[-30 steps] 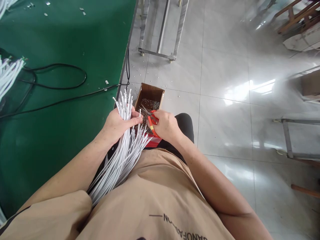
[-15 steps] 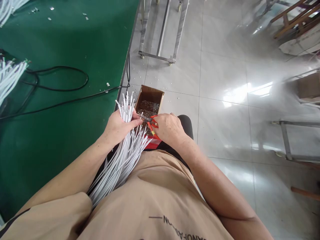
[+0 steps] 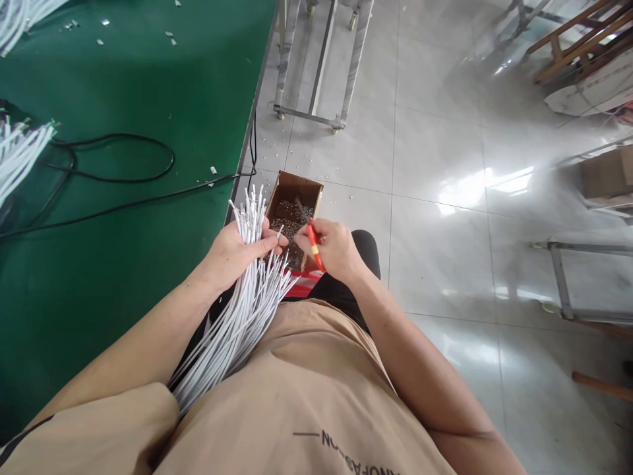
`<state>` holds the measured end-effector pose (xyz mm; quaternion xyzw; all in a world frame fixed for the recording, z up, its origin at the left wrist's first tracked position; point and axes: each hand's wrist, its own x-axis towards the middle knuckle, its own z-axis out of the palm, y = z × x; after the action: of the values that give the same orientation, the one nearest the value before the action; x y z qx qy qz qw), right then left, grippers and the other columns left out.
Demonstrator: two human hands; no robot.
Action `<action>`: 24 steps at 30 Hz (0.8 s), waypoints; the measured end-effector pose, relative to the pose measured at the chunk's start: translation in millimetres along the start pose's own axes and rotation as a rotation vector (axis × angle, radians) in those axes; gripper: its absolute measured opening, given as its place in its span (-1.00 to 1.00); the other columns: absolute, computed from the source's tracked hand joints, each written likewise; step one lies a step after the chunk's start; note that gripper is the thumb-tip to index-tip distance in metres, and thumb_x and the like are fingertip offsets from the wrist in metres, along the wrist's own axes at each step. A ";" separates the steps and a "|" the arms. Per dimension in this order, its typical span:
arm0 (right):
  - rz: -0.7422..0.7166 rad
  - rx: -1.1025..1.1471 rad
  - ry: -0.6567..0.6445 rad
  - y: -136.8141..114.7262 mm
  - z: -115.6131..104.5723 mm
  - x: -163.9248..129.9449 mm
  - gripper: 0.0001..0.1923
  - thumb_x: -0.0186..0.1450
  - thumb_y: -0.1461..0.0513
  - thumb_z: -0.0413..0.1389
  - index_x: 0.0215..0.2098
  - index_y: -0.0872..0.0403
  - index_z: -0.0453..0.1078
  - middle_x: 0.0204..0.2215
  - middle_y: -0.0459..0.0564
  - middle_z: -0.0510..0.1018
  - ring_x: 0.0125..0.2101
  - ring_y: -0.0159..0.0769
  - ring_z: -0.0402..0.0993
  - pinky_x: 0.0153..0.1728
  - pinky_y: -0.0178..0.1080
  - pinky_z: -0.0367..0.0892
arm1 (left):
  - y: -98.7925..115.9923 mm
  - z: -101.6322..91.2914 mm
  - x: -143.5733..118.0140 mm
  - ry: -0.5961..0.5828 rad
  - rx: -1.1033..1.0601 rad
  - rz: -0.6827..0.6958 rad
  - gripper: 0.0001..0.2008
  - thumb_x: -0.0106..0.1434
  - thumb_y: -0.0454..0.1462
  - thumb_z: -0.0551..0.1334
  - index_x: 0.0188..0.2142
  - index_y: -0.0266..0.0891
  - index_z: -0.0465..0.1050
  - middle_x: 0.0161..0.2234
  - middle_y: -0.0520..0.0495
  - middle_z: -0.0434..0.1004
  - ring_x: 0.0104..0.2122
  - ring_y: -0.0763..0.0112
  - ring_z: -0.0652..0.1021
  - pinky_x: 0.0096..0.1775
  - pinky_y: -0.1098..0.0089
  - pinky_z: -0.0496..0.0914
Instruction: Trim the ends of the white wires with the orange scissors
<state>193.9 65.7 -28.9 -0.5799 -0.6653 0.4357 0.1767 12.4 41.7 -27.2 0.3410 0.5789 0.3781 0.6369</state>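
Note:
A thick bundle of white cables lies across my lap, its cut ends pointing up past my left hand. That hand is closed around the bundle, and its thumb and fingers pinch one cable whose tip sticks out to the right. My right hand grips red-handled pliers or cutters with a yellow band; their dark jaws are blurred and point up, apart from the cables. Below both hands stands an open cardboard box with many small cut bits in it.
To the left is a green table with a black cord, white scraps and more white cable bundles. A metal frame on casters stands ahead on the tiled floor. Small bits litter the floor around the box.
My right hand has drawn the tool away from the pinched cable and turned its jaws upward over the box. My left hand stays on the bundle.

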 end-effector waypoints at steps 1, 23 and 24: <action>0.007 0.175 -0.027 -1.4 -1.2 2.3 -0.81 0.19 0.17 0.09 -0.35 0.12 0.47 -0.50 -0.09 0.48 -0.49 -0.42 0.34 -0.42 -0.32 0.23 | 0.3 -0.7 0.3 -0.024 -0.020 -0.006 -0.65 -0.04 -0.24 0.42 -0.32 -0.23 0.32 -0.40 -0.03 0.56 -0.42 0.38 0.54 -0.38 0.39 0.33; -0.070 0.572 -0.030 -11.0 12.5 -9.3 -0.72 0.15 0.05 0.17 -0.50 0.09 0.31 -0.56 -0.16 0.36 -0.53 -0.47 0.26 -0.44 -0.35 0.24 | -3.3 -1.6 1.6 0.051 0.039 0.033 -0.61 -0.14 -0.21 0.47 -0.36 -0.22 0.35 -0.49 0.11 0.42 -0.46 0.47 0.44 -0.29 0.40 0.33; -0.053 0.602 0.012 -11.9 13.2 -9.2 -0.70 0.16 0.04 0.16 -0.52 0.09 0.29 -0.57 -0.17 0.34 -0.54 -0.47 0.24 -0.44 -0.35 0.24 | -4.2 -1.7 1.9 0.076 0.068 0.054 -0.62 -0.14 -0.21 0.47 -0.38 -0.22 0.36 -0.48 0.10 0.43 -0.46 0.47 0.44 -0.29 0.39 0.33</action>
<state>179.3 52.8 -24.5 -0.4865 -0.5199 0.6052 0.3560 11.2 41.3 -32.0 0.3631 0.6059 0.3879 0.5921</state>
